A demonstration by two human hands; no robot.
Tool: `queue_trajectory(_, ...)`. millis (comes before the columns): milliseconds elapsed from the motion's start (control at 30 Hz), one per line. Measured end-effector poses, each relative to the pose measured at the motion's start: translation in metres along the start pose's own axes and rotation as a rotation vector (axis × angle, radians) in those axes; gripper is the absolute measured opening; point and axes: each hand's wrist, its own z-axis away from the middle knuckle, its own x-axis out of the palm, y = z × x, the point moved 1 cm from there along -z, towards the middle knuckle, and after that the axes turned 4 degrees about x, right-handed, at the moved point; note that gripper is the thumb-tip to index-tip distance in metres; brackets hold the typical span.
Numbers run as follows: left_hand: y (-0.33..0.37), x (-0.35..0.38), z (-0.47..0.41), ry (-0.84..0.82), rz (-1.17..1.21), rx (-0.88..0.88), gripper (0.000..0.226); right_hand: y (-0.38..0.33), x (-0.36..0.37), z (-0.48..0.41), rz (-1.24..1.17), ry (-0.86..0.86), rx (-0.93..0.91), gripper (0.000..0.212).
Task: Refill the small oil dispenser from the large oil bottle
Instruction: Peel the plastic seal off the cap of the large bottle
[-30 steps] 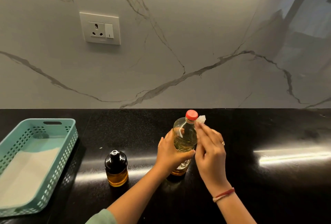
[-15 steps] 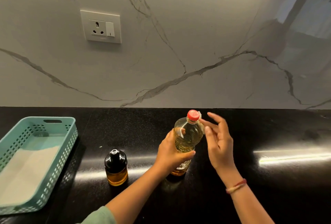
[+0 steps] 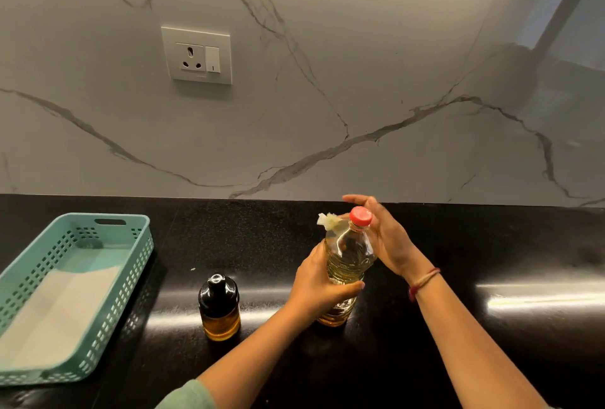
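The black worktop (image 3: 248,245) carries the large oil bottle (image 3: 348,264) upright, long axis vertical, with the left hand (image 3: 319,290) clamped round its middle. The right hand (image 3: 388,238), nearer the red cap (image 3: 360,216), curves behind it; I cannot tell whether it grips. The small oil dispenser (image 3: 219,308) stands capped, just left. No legible writing.

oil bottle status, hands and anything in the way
Left hand grips large oil bottle, upright. Right hand at its neck, grip unclear. Red cap on. Small dispenser alongside, capped.
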Motion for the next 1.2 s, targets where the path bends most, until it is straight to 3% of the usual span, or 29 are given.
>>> queue_trajectory(200,-0.002,0.0,0.0,0.007,-0.014,0.02,0.073,0.04,-0.003,0.036,-0.088,0.267,-0.035,0.026)
queue_trajectory(333,-0.004,-0.001,-0.001,0.018,-0.027,0.026,0.07,0.054,0.013,0.07,-0.021,0.484,-0.164,0.028)
queue_trajectory(533,-0.003,0.002,0.001,0.018,-0.027,0.005,0.067,0.046,0.037,0.086,-0.126,0.72,-0.294,0.026)
queue_trajectory(700,-0.003,0.0,0.002,0.024,-0.028,-0.015,0.068,0.025,0.024,0.066,-0.091,0.673,-0.249,0.026)
queue_trajectory(933,0.002,-0.002,0.001,0.025,-0.027,-0.023,0.07,0.009,0.011,0.03,-0.13,0.345,0.011,0.024)
queue_trajectory(1200,-0.001,-0.001,0.0,0.024,-0.036,-0.013,0.071,0.029,0.041,0.09,-0.152,0.314,-0.104,0.052)
